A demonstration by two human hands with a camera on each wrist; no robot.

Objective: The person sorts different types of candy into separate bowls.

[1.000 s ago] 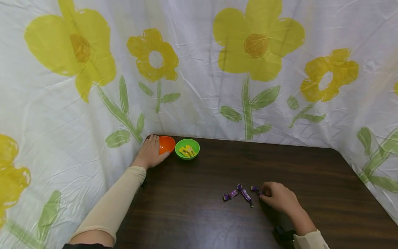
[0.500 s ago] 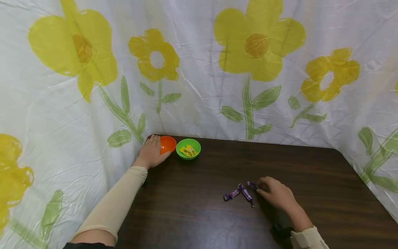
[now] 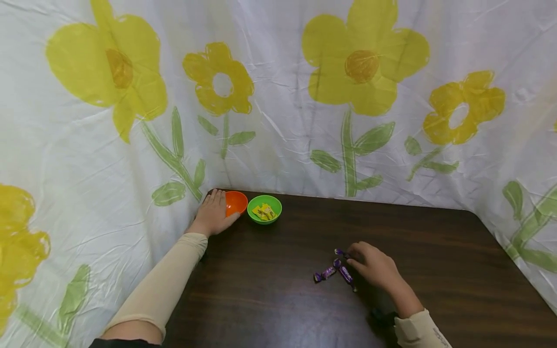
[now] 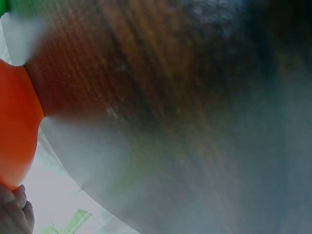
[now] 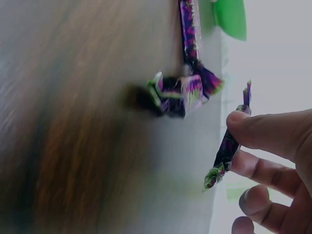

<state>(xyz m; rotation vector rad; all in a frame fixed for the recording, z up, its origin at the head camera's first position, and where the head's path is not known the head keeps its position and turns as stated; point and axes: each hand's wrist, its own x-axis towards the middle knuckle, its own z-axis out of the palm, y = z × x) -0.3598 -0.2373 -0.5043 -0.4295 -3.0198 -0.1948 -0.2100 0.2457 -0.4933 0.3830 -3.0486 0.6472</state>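
Head view: L hand (image 3: 212, 215) lies along the L side of the orange bowl (image 3: 237, 203), fingers fairly straight, thumb out along the near side; it's touching, no clear grip. Same spot as approx. 1 sec ago. Green bowl (image 3: 264, 198) sits just R of the orange one, w/ yellow-wrapped candies (image 3: 264, 212) inside. R hand (image 3: 374, 263) has a purple-wrapped candy (image 3: 340, 252) at its fingertips, one twisted end poking out L. Main change: hand + candy have shifted L, from R of the other two purple pieces to just behind them. The L loose candy (image 3: 329, 272) and R loose candy (image 3: 346, 274) haven't moved on the table (image 3: 304, 237); their near ends touch or almost do. Means, I'd judge, this piece is mid-carry, not yet put down, w/ two others not picked up.

L wrist view: mostly blurred tabletop; orange bowl at the L edge, a few fingertips against its lower end, green bowl only a sliver up top. Rest of hand's out of frame.

R wrist view: thumb + index pinch the purple candy, both twisted ends free; other fingers bent loosely, apart from it. Candy looks lifted, but can't tell how high. Both loose pieces lie beyond, green bowl behind.
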